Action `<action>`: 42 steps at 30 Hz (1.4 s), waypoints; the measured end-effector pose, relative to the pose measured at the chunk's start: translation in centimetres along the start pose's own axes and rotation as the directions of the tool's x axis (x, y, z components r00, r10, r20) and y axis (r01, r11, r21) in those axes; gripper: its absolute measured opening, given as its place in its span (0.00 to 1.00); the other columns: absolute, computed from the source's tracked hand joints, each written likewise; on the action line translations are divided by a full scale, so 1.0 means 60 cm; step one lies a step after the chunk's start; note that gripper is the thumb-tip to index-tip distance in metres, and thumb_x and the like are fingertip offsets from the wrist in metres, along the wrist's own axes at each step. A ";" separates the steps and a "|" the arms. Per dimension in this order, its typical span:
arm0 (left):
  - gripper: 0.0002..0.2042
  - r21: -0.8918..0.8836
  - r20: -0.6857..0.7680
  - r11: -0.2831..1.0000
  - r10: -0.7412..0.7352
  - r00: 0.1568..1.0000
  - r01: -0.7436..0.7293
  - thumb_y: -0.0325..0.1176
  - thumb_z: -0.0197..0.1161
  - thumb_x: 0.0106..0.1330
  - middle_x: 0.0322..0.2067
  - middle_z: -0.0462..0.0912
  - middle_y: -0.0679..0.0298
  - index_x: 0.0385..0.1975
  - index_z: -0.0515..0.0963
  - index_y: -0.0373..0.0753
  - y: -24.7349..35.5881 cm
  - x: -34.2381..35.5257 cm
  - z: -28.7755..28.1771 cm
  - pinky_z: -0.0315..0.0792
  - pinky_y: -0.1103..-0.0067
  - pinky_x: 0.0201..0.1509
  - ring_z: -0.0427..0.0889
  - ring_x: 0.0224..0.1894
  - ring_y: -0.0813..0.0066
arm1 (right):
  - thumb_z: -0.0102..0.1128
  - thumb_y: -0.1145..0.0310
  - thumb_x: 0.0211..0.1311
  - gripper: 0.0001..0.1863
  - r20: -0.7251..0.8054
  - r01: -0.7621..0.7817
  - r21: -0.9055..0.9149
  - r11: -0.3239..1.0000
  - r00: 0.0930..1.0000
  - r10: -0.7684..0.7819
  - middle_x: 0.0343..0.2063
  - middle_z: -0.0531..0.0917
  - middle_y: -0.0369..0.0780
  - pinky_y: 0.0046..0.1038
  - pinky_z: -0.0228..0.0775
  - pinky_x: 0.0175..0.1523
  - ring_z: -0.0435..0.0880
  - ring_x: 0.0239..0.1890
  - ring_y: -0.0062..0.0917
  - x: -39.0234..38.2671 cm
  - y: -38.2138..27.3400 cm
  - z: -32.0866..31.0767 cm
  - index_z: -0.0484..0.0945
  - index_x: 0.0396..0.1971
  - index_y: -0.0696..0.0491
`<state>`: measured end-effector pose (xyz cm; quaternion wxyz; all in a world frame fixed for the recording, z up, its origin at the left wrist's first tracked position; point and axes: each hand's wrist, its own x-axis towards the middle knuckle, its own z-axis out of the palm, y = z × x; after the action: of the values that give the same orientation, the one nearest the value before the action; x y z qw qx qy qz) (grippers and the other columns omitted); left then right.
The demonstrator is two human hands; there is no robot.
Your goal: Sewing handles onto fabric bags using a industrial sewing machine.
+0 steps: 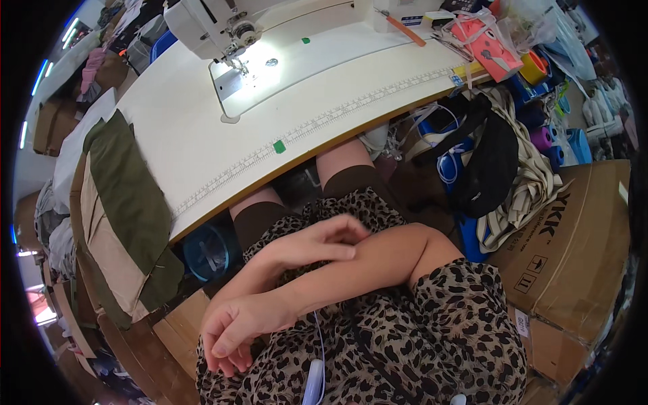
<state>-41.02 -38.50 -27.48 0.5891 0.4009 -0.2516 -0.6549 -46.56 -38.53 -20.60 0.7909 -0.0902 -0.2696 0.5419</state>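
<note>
My arms cross over my lap. My left hand [314, 241] lies on my right forearm, its thumb apart from the bent fingers, with no object in it. Some of its fingertips are hidden behind the forearm. My right hand [239, 331] hangs loosely by my left wrist, its fingers half bent and a little apart, holding nothing. Beyond my knees, a white sewing table [182, 128] bears a sewing machine [209, 30] with its lamp lit over the needle plate. Olive-green fabric [128, 182] with a beige part drapes over the table's left end.
A ruler strip [324, 125] runs along the table's front edge. An orange-handled tool [405, 30] and a red packet [482, 47] lie at the back right. A black bag [496, 158] and cardboard box [567, 250] are at right. A blue bin [208, 251] stands below the table.
</note>
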 end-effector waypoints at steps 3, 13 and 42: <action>0.19 -0.022 -0.095 0.999 0.046 0.994 -0.048 0.39 0.62 0.68 0.45 0.75 0.66 0.54 0.69 0.38 -0.029 0.045 0.007 0.67 0.81 0.56 0.72 0.49 0.81 | 0.57 0.64 0.65 0.13 0.071 -0.019 0.003 1.000 0.997 0.019 0.33 0.85 0.41 0.22 0.76 0.38 0.83 0.32 0.21 0.025 0.013 0.002 0.79 0.41 0.58; 0.12 -0.100 -0.067 0.979 -0.187 0.980 0.180 0.40 0.59 0.69 0.34 0.74 0.71 0.43 0.71 0.40 -0.021 0.011 0.010 0.67 0.87 0.41 0.70 0.37 0.87 | 0.57 0.64 0.66 0.13 0.081 0.042 -0.027 0.999 0.996 -0.040 0.36 0.85 0.40 0.20 0.75 0.39 0.83 0.34 0.19 0.009 0.009 0.004 0.79 0.43 0.58; 0.37 0.450 -0.448 0.026 0.871 0.200 0.893 0.43 0.70 0.54 0.68 0.61 0.60 0.65 0.64 0.42 0.009 -0.508 -0.046 0.54 0.59 0.71 0.57 0.71 0.60 | 0.59 0.75 0.59 0.15 -0.106 -0.770 -0.448 -0.454 0.550 -0.828 0.51 0.79 0.44 0.33 0.63 0.62 0.75 0.55 0.37 -0.283 -0.302 -0.189 0.77 0.47 0.58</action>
<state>-38.91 -8.55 -21.59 0.0675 0.9640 -0.1630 0.1991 -30.50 -59.40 -27.82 0.2648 -0.9306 -0.1564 -0.1985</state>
